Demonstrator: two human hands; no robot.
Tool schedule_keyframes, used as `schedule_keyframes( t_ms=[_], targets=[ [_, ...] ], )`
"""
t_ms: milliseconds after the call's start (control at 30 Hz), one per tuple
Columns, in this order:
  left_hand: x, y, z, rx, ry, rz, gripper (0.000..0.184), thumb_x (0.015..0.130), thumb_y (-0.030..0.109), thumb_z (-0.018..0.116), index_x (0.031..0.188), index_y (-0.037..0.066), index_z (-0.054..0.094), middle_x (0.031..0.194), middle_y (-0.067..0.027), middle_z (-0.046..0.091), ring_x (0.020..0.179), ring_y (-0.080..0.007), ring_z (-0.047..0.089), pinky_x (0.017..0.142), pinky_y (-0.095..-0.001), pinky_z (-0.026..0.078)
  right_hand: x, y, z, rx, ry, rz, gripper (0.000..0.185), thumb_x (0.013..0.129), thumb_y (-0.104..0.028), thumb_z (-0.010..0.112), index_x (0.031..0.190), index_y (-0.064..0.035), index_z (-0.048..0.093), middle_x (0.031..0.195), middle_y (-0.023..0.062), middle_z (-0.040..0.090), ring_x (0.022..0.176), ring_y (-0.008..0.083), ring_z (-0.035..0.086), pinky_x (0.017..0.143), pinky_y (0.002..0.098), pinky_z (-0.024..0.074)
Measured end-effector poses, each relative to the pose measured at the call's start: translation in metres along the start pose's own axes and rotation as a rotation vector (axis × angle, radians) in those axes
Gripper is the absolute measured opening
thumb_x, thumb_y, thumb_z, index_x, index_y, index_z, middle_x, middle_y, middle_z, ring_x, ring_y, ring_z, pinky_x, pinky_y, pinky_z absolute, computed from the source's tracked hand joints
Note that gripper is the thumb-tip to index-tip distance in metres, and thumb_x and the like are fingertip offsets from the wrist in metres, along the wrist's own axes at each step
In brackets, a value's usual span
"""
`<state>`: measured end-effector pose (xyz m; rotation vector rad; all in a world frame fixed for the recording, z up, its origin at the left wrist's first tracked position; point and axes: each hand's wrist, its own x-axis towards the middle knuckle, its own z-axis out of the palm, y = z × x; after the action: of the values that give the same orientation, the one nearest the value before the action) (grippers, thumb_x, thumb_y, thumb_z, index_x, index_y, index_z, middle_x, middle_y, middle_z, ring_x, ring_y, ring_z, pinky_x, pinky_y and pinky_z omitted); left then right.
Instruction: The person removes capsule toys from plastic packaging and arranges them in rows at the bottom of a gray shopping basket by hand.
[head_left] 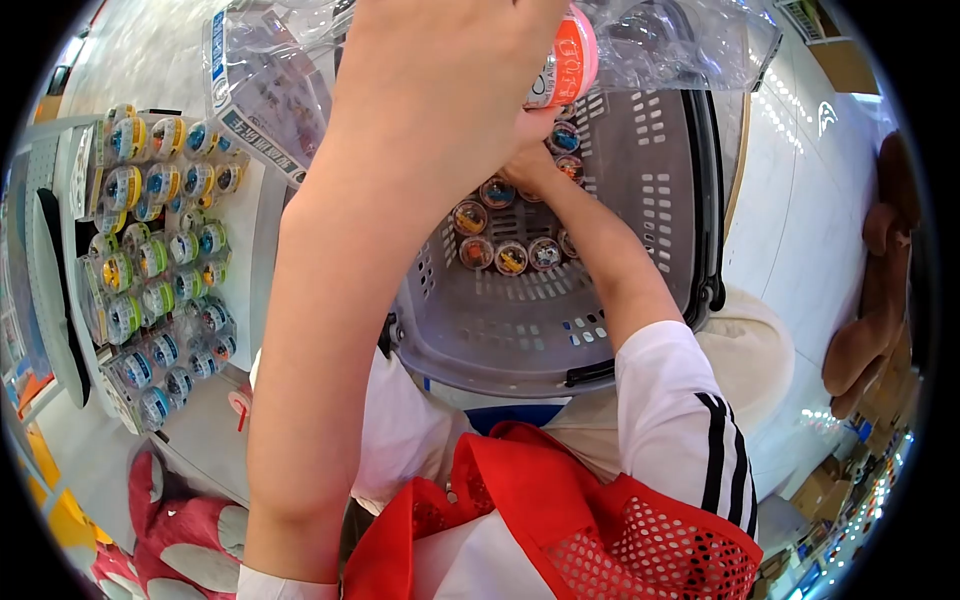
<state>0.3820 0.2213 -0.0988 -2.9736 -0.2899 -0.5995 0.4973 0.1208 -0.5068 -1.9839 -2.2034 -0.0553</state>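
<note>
My left hand (455, 45) is raised close to the camera at the top centre; its fingers are mostly out of sight. Beside it is a pink-capped container with an orange label (568, 60); the frame does not show clearly which hand holds it. My right hand (530, 160) reaches down into a grey plastic basket (480, 350), partly hidden behind my left wrist, its fingers hard to make out. Several small round clear capsules (512, 258) with coloured contents lie in the basket around and below my right hand.
Clear plastic packaging (265, 95) lies at the upper left, and more clear plastic (680, 45) spans the basket's far side. Racks of round packs (160, 265) stand at left. Red and grey plush toys (190, 540) are at lower left, brown ones (875, 290) at right.
</note>
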Motion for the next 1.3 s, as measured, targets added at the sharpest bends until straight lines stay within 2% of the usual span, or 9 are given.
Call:
schedule_keyframes(
  t_ms=[167, 467, 567, 667, 867, 967, 1067, 1167, 1300],
  targets=[
    [0.001, 0.001, -0.002, -0.07, -0.015, -0.037, 0.074, 0.06, 0.021, 0.076, 0.124, 0.002, 0.044, 0.103, -0.0108, 0.054, 0.099, -0.0267, 0.052, 0.094, -0.0405, 0.037, -0.032, -0.004, -0.017, 0.096, -0.042, -0.259, 0.033, 0.077, -0.026, 0.062, 0.103, -0.0072, 0.057, 0.104, 0.0064, 0.051, 0.097, 0.0216, 0.05, 0.083, 0.0345, 0.0387],
    [-0.001, 0.0, 0.001, -0.04, 0.005, -0.009, 0.074, 0.061, 0.021, 0.077, 0.124, 0.002, 0.043, 0.104, -0.0119, 0.053, 0.1, -0.0276, 0.051, 0.095, -0.0408, 0.037, -0.046, -0.029, -0.046, 0.144, -0.08, -0.101, 0.031, 0.075, -0.024, 0.062, 0.101, -0.0077, 0.059, 0.099, 0.0056, 0.053, 0.097, 0.0209, 0.051, 0.082, 0.0342, 0.0405],
    [-0.002, 0.001, 0.001, -0.064, -0.002, -0.021, 0.074, 0.061, 0.021, 0.077, 0.124, 0.002, 0.043, 0.104, -0.012, 0.053, 0.1, -0.0275, 0.051, 0.095, -0.0407, 0.037, -0.05, -0.029, -0.043, 0.188, -0.391, -0.434, 0.024, 0.073, -0.019, 0.06, 0.095, -0.0078, 0.061, 0.093, 0.0054, 0.056, 0.092, 0.0205, 0.055, 0.079, 0.0328, 0.0432],
    [0.0, 0.001, 0.0, -0.089, -0.012, -0.031, 0.074, 0.062, 0.021, 0.077, 0.124, 0.002, 0.043, 0.104, -0.0122, 0.053, 0.1, -0.0275, 0.051, 0.095, -0.0404, 0.036, -0.074, -0.031, -0.008, 0.188, -0.311, -0.49, 0.024, 0.068, -0.021, 0.063, 0.087, -0.0056, 0.059, 0.088, 0.0071, 0.055, 0.086, 0.0227, 0.055, 0.074, 0.0337, 0.0446],
    [-0.001, 0.0, 0.001, -0.052, 0.018, -0.01, 0.073, 0.062, 0.021, 0.075, 0.124, 0.002, 0.042, 0.104, -0.012, 0.053, 0.101, -0.0273, 0.05, 0.096, -0.0402, 0.035, -0.07, -0.038, -0.021, 0.273, -0.369, -0.321, 0.018, 0.075, -0.02, 0.059, 0.085, -0.0059, 0.063, 0.089, 0.007, 0.06, 0.083, 0.024, 0.06, 0.071, 0.0355, 0.0488],
    [-0.003, 0.0, 0.003, -0.042, 0.012, -0.016, 0.073, 0.062, 0.022, 0.075, 0.124, 0.002, 0.042, 0.104, -0.0118, 0.053, 0.102, -0.0274, 0.05, 0.096, -0.0402, 0.035, -0.058, -0.042, -0.044, 0.278, -0.781, -0.259, 0.017, 0.077, -0.021, 0.06, 0.08, -0.0048, 0.064, 0.085, 0.0109, 0.064, 0.078, 0.0279, 0.063, 0.067, 0.0395, 0.0508],
    [-0.002, -0.001, 0.004, -0.014, 0.011, -0.015, 0.073, 0.063, 0.023, 0.075, 0.125, 0.002, 0.042, 0.105, -0.0118, 0.053, 0.102, -0.0274, 0.05, 0.096, -0.0402, 0.035, -0.062, -0.031, -0.042, 0.286, -0.779, -0.233, 0.019, 0.076, -0.023, 0.058, 0.075, -0.004, 0.063, 0.073, 0.0142, 0.063, 0.065, 0.0315, 0.063, 0.058, 0.0424, 0.0504],
    [-0.003, -0.002, 0.004, 0.0, 0.005, -0.008, 0.074, 0.063, 0.024, 0.075, 0.126, 0.002, 0.042, 0.105, -0.012, 0.052, 0.103, -0.0273, 0.05, 0.096, -0.04, 0.035, -0.078, -0.017, -0.011, 0.341, -0.343, -0.166, 0.02, 0.076, -0.025, 0.058, 0.072, -0.0055, 0.063, 0.071, 0.0133, 0.064, 0.066, 0.0305, 0.064, 0.061, 0.0425, 0.0509],
    [-0.003, -0.003, 0.006, -0.006, 0.007, -0.002, 0.075, 0.064, 0.025, 0.076, 0.126, 0.001, 0.041, 0.106, -0.0122, 0.053, 0.103, -0.0271, 0.05, 0.097, -0.0398, 0.035, -0.07, -0.026, -0.044, 0.322, -0.709, -0.28, 0.022, 0.076, -0.025, 0.058, 0.08, -0.0033, 0.061, 0.076, 0.0125, 0.062, 0.07, 0.0319, 0.063, 0.063, 0.0426, 0.0508]
  ],
)
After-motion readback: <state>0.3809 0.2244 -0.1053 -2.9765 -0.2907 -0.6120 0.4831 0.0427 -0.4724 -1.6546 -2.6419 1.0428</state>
